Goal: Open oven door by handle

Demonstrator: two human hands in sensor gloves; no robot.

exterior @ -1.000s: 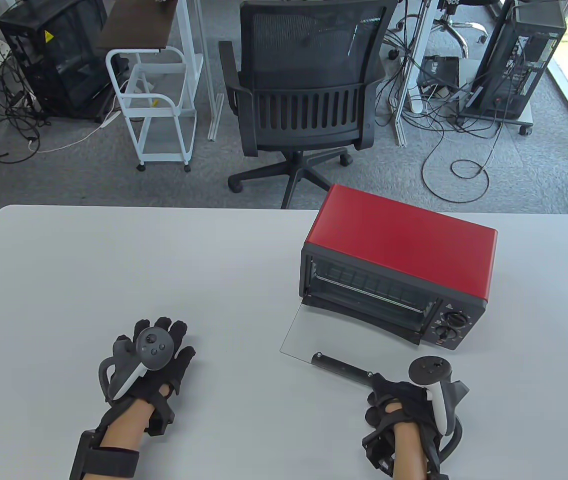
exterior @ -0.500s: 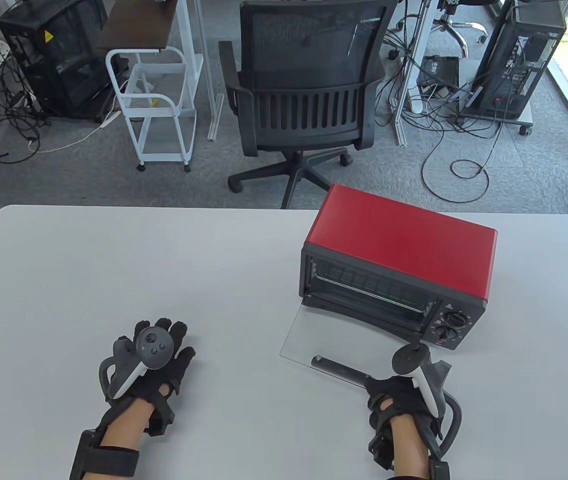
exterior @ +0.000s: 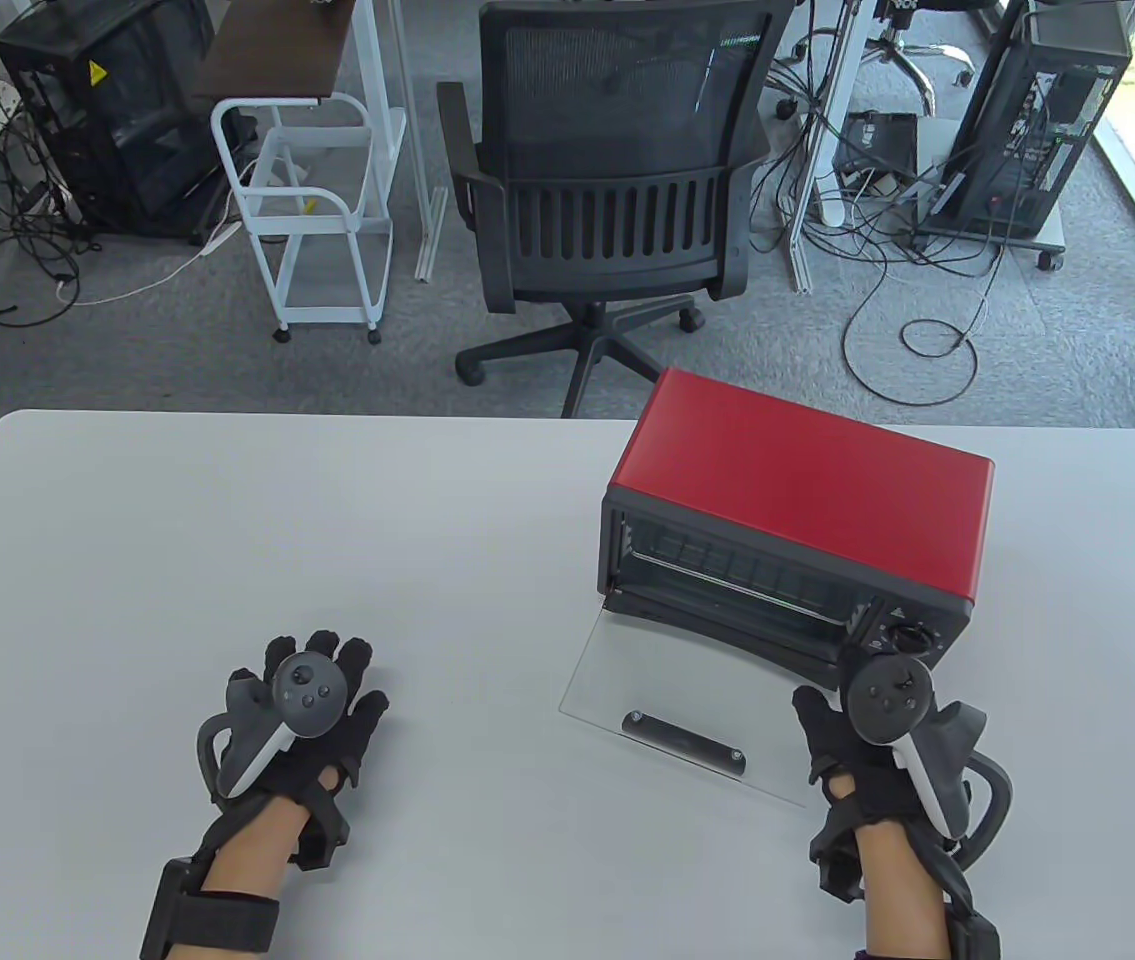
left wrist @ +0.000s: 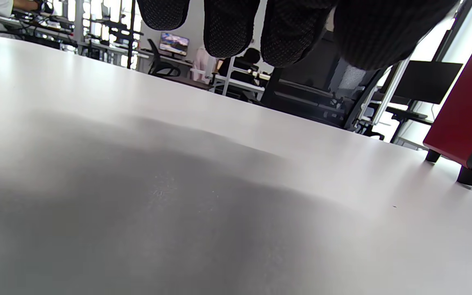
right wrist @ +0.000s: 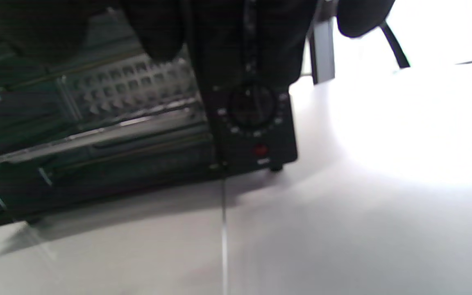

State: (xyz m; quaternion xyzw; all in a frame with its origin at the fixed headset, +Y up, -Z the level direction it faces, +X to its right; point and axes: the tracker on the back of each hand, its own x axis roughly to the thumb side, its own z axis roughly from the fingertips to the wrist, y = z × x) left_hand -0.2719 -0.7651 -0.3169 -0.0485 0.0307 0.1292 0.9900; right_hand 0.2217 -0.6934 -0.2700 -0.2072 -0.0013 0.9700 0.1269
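The red oven (exterior: 807,480) stands on the right of the white table (exterior: 327,520). Its glass door (exterior: 617,670) lies folded down flat in front of it, with the black handle (exterior: 684,745) on the door's near edge. My right hand (exterior: 822,725) is just right of the door, near the oven's knobs (exterior: 912,638), fingers out and holding nothing. The right wrist view shows the open oven cavity (right wrist: 96,123) and a dial (right wrist: 252,106) under my fingers (right wrist: 158,28). My left hand (exterior: 327,670) rests flat on the table, well left of the oven. The left wrist view shows the oven's red side (left wrist: 465,106).
A black office chair (exterior: 617,170) stands behind the table's far edge. A white cart (exterior: 312,210), computer towers and cables are on the floor beyond it.
My right hand has let go of the door handle and moved right and forward, toward the oven's control panel. The door stays open and flat. My left hand has not moved.
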